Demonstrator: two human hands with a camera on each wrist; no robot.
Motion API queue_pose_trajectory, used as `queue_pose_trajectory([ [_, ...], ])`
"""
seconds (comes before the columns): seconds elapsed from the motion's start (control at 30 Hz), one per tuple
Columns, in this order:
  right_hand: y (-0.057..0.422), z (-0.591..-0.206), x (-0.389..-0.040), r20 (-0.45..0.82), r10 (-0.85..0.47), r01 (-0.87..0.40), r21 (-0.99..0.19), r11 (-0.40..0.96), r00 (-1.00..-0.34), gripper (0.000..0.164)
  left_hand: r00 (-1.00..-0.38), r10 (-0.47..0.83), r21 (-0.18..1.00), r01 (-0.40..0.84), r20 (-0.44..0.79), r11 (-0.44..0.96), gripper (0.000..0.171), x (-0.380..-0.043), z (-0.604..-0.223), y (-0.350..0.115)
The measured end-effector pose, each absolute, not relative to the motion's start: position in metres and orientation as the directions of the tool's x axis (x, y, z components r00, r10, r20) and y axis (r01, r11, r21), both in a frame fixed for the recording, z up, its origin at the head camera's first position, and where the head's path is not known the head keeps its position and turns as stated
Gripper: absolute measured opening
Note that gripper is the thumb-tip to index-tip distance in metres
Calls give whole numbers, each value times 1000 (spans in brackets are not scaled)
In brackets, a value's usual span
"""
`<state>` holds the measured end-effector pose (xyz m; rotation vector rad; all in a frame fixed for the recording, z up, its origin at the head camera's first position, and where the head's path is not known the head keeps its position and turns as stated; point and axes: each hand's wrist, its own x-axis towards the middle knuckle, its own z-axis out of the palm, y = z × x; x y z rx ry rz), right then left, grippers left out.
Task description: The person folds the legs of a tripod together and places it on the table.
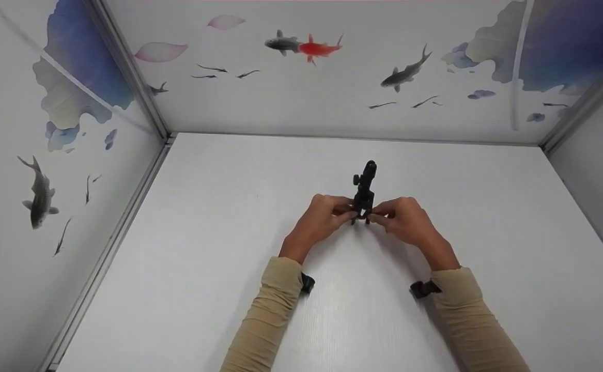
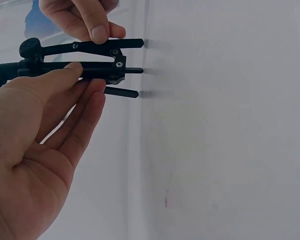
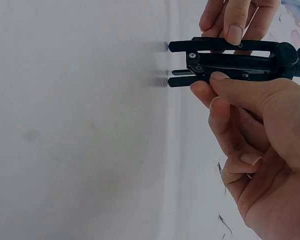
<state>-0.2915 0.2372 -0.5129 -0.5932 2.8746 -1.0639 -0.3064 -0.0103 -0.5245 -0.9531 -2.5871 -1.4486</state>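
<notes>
A small black tripod [image 1: 365, 188] stands upright near the middle of the white table, with its head and a side knob at the top. Its legs [image 2: 127, 43] are only slightly spread, and their tips meet the tabletop or hover just over it. My left hand [image 1: 322, 217] pinches one leg low down between thumb and fingers. From the other side my right hand [image 1: 407, 219] pinches another leg the same way. The right wrist view shows the hinged braces [image 3: 194, 61] between the legs and the central column. The tripod's upper end lies outside both wrist views.
White panels [image 1: 306, 103] painted with fish and lily leaves enclose the table [image 1: 229, 175] at the back and both sides. Metal strips [image 1: 159, 150] run along the left edge. Black cameras [image 1: 424, 289] are strapped to both wrists below the beige sleeves.
</notes>
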Motion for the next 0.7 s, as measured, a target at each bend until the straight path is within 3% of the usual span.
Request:
queue_pose_trajectory([
  [0.7, 238, -516, -291, 181, -396, -422, -588, 690, -900, 11, -821, 506, 771, 496, 266, 399, 23, -304, -522, -13],
])
